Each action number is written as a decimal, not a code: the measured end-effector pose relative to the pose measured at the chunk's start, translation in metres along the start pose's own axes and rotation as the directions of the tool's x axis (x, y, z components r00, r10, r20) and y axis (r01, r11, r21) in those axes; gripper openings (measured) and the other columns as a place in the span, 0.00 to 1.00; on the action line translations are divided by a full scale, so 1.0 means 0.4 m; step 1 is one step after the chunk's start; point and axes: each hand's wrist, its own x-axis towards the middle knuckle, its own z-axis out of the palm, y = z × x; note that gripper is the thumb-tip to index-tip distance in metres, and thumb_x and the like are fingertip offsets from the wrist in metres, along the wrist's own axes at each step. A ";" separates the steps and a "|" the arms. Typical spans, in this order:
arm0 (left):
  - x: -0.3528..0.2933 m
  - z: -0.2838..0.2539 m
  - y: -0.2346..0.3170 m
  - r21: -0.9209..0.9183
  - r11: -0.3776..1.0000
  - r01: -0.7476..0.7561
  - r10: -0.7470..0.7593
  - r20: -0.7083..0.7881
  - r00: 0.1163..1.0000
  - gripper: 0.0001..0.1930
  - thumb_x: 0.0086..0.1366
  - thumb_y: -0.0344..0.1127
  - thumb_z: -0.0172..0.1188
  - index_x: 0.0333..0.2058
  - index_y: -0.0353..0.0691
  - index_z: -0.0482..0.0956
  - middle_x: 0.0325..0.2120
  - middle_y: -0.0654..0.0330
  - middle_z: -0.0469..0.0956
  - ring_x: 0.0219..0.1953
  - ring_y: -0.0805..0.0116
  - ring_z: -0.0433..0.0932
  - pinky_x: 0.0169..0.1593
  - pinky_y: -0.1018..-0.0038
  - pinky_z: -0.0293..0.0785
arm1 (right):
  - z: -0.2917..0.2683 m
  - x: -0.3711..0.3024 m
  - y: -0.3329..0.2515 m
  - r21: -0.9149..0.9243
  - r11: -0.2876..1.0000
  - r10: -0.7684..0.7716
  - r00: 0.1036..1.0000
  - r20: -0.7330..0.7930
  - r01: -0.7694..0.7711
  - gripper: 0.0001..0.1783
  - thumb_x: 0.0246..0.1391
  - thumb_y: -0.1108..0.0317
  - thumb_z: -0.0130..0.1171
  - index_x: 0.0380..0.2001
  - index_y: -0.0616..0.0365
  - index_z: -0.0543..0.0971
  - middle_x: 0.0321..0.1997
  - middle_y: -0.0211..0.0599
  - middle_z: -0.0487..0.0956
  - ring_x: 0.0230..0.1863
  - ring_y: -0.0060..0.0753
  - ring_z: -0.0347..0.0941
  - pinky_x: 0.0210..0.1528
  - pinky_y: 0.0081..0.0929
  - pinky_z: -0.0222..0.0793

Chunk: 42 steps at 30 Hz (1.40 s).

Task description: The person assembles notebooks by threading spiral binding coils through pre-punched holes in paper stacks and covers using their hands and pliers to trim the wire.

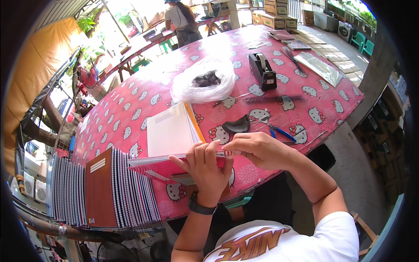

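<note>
My left hand holds a pink-covered notebook on its edge near the table's front, fingers over the top and thumb against the near side. At the right end of that notebook, my right hand has its thumb and fingertips pinched together. Whatever is between those fingertips is too small to make out. Just behind lies a stack of white punched sheets with an orange edge. Blue-handled pliers and a dark curved piece rest beyond my right hand.
Spiral-bound notebooks stand packed at the left, a brown-covered one among them. Farther back are a clear plastic bag of dark coils, a black tape dispenser, a loose coil and plastic sleeves. Another person stands at a far table.
</note>
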 end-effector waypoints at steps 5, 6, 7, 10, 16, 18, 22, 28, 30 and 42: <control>0.010 -0.025 -0.004 0.031 0.999 -0.026 0.023 0.091 0.996 0.15 0.54 0.47 0.57 0.37 0.47 0.75 0.29 0.63 0.70 0.41 0.63 0.70 0.62 0.40 0.26 | -0.006 0.006 -0.013 -0.175 0.984 -0.047 0.998 -0.031 0.041 0.14 0.45 0.76 0.59 0.38 0.55 0.75 0.34 0.37 0.69 0.35 0.41 0.71 0.34 0.34 0.71; 0.012 -0.028 -0.004 0.029 0.999 -0.026 0.023 0.087 0.996 0.15 0.54 0.47 0.57 0.37 0.47 0.75 0.29 0.63 0.70 0.41 0.63 0.70 0.62 0.40 0.26 | -0.004 0.007 -0.010 -0.180 0.983 -0.048 0.998 -0.029 0.042 0.14 0.45 0.76 0.59 0.38 0.55 0.75 0.34 0.37 0.69 0.35 0.41 0.71 0.34 0.34 0.71; 0.013 -0.030 -0.004 0.030 0.999 -0.032 0.029 0.109 0.994 0.16 0.54 0.47 0.57 0.38 0.47 0.74 0.30 0.63 0.69 0.42 0.63 0.69 0.62 0.40 0.28 | 0.001 0.008 -0.006 -0.222 0.969 -0.130 0.989 -0.065 0.112 0.16 0.42 0.79 0.59 0.38 0.55 0.75 0.33 0.36 0.70 0.34 0.39 0.72 0.33 0.32 0.70; 0.015 -0.023 -0.003 0.042 0.998 -0.041 0.035 0.125 0.991 0.18 0.54 0.48 0.57 0.40 0.45 0.73 0.31 0.62 0.69 0.43 0.62 0.69 0.62 0.40 0.30 | 0.010 0.012 0.000 -0.251 0.949 -0.225 0.968 -0.112 0.191 0.19 0.39 0.82 0.60 0.39 0.55 0.76 0.31 0.35 0.70 0.32 0.37 0.72 0.31 0.30 0.70; 0.013 -0.013 0.001 0.079 0.996 -0.032 0.024 0.099 0.995 0.20 0.55 0.47 0.56 0.43 0.42 0.71 0.33 0.60 0.68 0.44 0.62 0.67 0.62 0.41 0.30 | 0.006 0.009 -0.013 -0.262 0.962 -0.088 0.995 -0.037 0.075 0.15 0.42 0.77 0.60 0.38 0.56 0.75 0.32 0.37 0.71 0.35 0.40 0.71 0.34 0.33 0.71; 0.012 -0.009 0.000 0.071 0.997 -0.035 0.028 0.099 0.995 0.20 0.56 0.47 0.56 0.43 0.42 0.71 0.34 0.60 0.68 0.44 0.61 0.67 0.62 0.41 0.29 | 0.009 0.010 -0.013 -0.264 0.962 -0.087 0.995 -0.050 0.071 0.15 0.43 0.78 0.60 0.38 0.57 0.75 0.32 0.37 0.71 0.35 0.40 0.71 0.34 0.33 0.71; 0.005 0.001 0.004 0.052 0.998 -0.031 0.027 0.080 0.996 0.20 0.55 0.47 0.56 0.44 0.43 0.71 0.34 0.61 0.68 0.45 0.62 0.67 0.62 0.41 0.28 | 0.010 0.009 -0.019 -0.185 0.981 -0.077 0.994 -0.082 0.061 0.15 0.45 0.78 0.58 0.40 0.59 0.74 0.29 0.38 0.72 0.34 0.41 0.72 0.35 0.34 0.71; 0.010 -0.009 0.012 0.045 0.998 -0.038 0.034 0.083 0.996 0.21 0.53 0.46 0.58 0.45 0.45 0.71 0.35 0.62 0.69 0.46 0.63 0.68 0.62 0.41 0.28 | 0.007 0.003 -0.019 -0.187 0.982 -0.021 0.998 -0.056 0.011 0.15 0.46 0.75 0.59 0.39 0.58 0.73 0.28 0.40 0.73 0.33 0.44 0.74 0.34 0.37 0.70; 0.023 -0.042 0.010 0.027 0.999 -0.039 0.036 0.110 0.993 0.21 0.52 0.44 0.59 0.45 0.45 0.71 0.34 0.62 0.70 0.45 0.63 0.69 0.62 0.41 0.29 | -0.003 0.008 -0.033 -0.180 0.984 -0.024 0.993 -0.113 0.003 0.14 0.45 0.75 0.60 0.38 0.59 0.72 0.29 0.40 0.74 0.33 0.45 0.74 0.34 0.37 0.69; 0.023 -0.121 -0.048 -0.381 0.916 -0.128 0.235 0.249 0.940 0.08 0.53 0.36 0.63 0.33 0.50 0.77 0.28 0.71 0.75 0.34 0.73 0.73 0.57 0.62 0.47 | -0.026 -0.027 -0.063 -0.185 0.957 0.274 0.911 0.309 -0.225 0.09 0.56 0.64 0.50 0.32 0.59 0.73 0.25 0.46 0.76 0.32 0.52 0.74 0.32 0.43 0.66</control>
